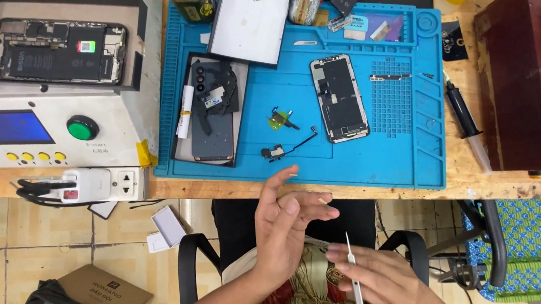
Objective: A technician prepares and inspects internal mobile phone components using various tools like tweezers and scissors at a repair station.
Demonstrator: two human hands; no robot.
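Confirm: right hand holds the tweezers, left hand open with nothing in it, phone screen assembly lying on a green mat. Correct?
Not quite. In the head view the mat is blue, not green. The rest stands: the right hand holds the tweezers, the left hand is open with nothing in it, and the phone screen assembly lies on the mat.

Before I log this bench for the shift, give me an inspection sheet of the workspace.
Surface: blue mat on wooden bench.
Job's things: phone screen, small flex parts, opened phone.
Clutter: white panel, black syringe, packets at the mat's far edge.
Hands: left hand open, empty; right hand fingers hold tweezers.
Cables: black cord at power strip.
Surroundings: machine holding a phone, cardboard box.
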